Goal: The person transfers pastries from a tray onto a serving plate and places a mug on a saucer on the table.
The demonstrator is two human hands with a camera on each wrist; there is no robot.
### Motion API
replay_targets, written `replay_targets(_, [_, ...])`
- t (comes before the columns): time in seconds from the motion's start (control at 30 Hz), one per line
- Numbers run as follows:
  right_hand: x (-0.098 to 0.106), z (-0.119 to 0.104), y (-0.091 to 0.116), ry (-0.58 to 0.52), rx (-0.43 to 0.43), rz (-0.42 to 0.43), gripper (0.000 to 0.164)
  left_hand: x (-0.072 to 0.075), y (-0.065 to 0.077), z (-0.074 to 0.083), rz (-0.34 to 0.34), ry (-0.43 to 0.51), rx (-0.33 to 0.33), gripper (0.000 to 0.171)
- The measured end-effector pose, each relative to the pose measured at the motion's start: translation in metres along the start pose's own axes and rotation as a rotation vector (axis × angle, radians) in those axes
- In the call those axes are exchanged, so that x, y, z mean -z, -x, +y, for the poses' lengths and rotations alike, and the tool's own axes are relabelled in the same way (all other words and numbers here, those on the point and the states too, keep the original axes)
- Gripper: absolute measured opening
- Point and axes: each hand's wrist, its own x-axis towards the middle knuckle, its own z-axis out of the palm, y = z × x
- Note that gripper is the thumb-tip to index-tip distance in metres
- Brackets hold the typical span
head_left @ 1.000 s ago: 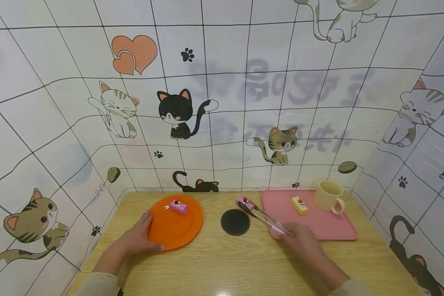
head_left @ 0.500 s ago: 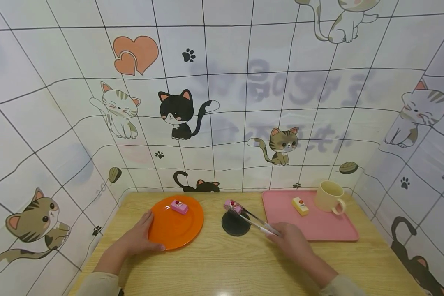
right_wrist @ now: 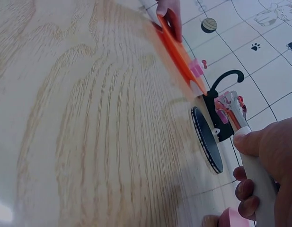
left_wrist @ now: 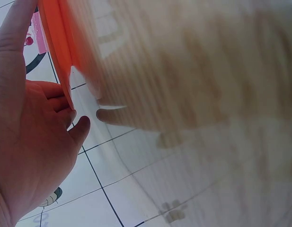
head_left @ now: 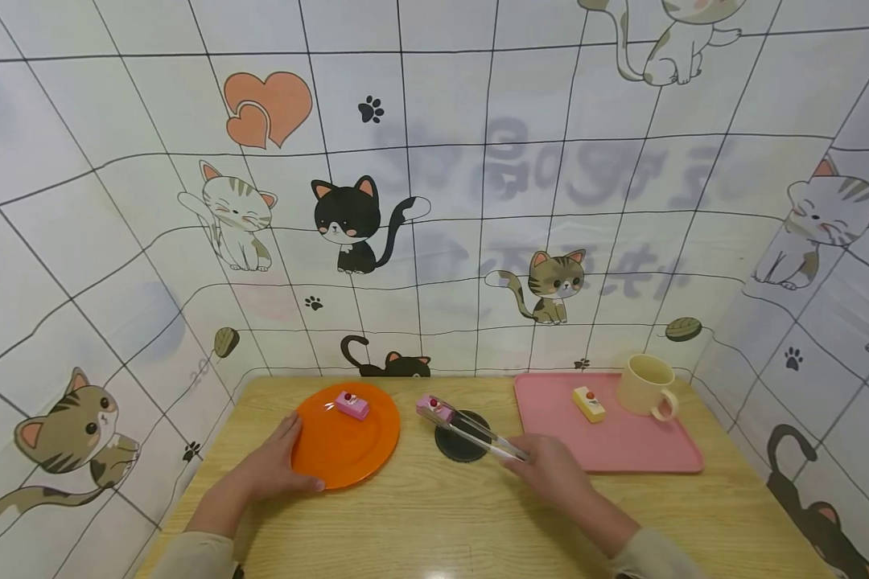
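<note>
While gripped by right hand (head_left: pixel 550 470), fingers curled round handles: tongs (head_left: pixel 471 430), tips pinching pink cake (head_left: pixel 433 406) above left edge of coaster (head_left: pixel 463 442), long axis pointing toward orange plate (head_left: pixel 343 438). Left of coaster: plate, one pink cake piece (head_left: pixel 351 404) on it, left hand (head_left: pixel 271 466) flat at near rim, fingers straight. Right of coaster: pink tray (head_left: pixel 623 450) with yellow cake (head_left: pixel 588 404) and mug (head_left: pixel 646 386).

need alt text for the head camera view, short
A right hand holds tongs gripping a small pink cake above a black coaster, while the left hand steadies an orange plate holding another pink cake. To the right, a pink tray carries a yellow cake and cream mug.
</note>
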Motion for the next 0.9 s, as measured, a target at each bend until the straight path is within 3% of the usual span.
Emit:
replay_targets(0.33, [-0.007,-0.015,-0.008,-0.010,0.015,-0.035,0.026,0.003,0.002,0.005,-0.001,0.017,0.002,0.143])
replay_targets(0.53, [-0.011,-0.022,-0.012,-0.011,0.079,-0.044,0.026,0.003,0.003,0.005,-0.001,0.018,0.002,0.141])
replay_targets(0.9, [-0.020,-0.033,-0.018,-0.017,0.122,-0.070,0.024,0.002,0.002,0.004,0.000,0.010,0.014,0.142])
